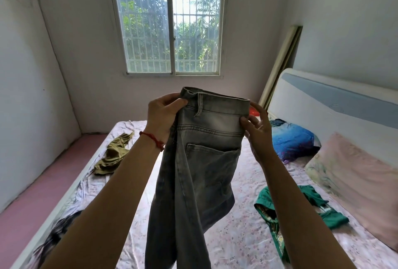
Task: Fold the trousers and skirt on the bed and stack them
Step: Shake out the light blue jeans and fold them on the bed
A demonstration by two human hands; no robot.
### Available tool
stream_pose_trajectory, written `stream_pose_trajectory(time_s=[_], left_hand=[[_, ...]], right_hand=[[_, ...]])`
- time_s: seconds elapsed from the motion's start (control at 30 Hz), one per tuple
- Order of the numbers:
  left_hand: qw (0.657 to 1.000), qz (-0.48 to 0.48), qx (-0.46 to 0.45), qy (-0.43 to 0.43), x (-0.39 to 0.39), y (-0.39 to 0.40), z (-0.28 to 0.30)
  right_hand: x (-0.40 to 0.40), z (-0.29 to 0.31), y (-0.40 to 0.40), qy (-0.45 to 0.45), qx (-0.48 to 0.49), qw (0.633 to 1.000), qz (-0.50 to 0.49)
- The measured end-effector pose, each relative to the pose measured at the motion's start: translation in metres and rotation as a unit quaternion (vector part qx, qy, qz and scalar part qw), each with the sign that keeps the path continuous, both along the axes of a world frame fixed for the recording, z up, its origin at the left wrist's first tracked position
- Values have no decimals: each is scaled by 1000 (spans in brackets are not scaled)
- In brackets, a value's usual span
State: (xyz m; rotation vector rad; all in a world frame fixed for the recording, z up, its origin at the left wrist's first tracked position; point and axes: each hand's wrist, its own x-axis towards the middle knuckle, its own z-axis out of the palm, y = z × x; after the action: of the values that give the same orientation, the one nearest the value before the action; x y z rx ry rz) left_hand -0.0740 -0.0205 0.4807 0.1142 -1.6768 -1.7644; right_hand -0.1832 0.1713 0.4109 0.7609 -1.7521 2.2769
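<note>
Both hands, left hand and right hand, pinch the waistband of the grey trousers, held up over the bed. The green skirt lies at four o'clock. Legs hang twisted, so a crooked fold seems likely.

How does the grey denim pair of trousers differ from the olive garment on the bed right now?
The grey denim trousers hang in the air, held at the waistband by the left hand and right hand; the olive-green garment lies untouched on the floral bed sheet. The trousers hang straightened out; the olive garment is crumpled. Neither is folded yet.
</note>
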Motion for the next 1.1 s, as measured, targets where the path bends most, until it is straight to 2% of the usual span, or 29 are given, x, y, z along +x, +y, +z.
stream_pose_trajectory(time_s=[0.2, 0.5, 0.8, 1.1], left_hand=[[999, -28, 17, 16, 21, -8, -4], [986, -160, 32, 44, 66, -2, 2], [951, -298, 61, 47, 138, 71, 17], [939, -326, 97, 44, 221, 134, 5]], right_hand=[[42, 12, 3, 44, -20, 996, -77], [151, 31, 22, 86, -25, 970, -228], [283, 50, 91, 93, -24, 932, -349], [392, 67, 151, 99, 28, 903, -417]])
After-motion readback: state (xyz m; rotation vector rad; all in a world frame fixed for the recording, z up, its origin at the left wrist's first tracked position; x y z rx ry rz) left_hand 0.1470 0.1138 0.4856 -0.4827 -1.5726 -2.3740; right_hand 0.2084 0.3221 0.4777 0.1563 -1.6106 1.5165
